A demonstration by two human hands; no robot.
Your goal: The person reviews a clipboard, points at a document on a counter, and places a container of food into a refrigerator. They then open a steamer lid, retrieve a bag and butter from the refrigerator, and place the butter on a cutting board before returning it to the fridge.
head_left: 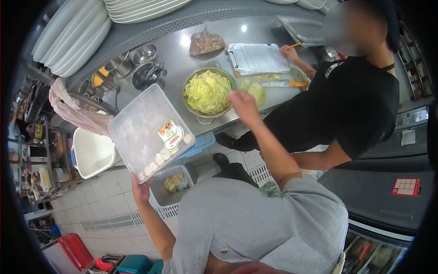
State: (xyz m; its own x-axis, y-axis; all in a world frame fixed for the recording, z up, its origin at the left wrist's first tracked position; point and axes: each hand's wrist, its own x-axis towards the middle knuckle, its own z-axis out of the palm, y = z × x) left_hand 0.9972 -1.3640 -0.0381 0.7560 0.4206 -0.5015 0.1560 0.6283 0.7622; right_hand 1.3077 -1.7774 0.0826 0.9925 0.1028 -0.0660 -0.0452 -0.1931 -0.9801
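Note:
A clear lidded plastic box (137,132) with a coloured label and a row of whitish round pieces inside rests on my left hand (140,188), whose fingers hold its lower corner. My right hand (244,106) is raised at the right rim of a metal colander (187,101) heaped with shredded green cabbage (207,91); its fingers are blurred. Just right of it lies a piece of cabbage (255,92) on a white cutting board (278,97), beside a knife with an orange handle (297,84).
A co-worker in black (337,100) stands at the right, holding a pencil over papers on a clipboard (258,58). Metal bowls (145,54) and a bagged item (206,43) stand on the counter. Below are a white tub (94,153) and a grey bin (169,197).

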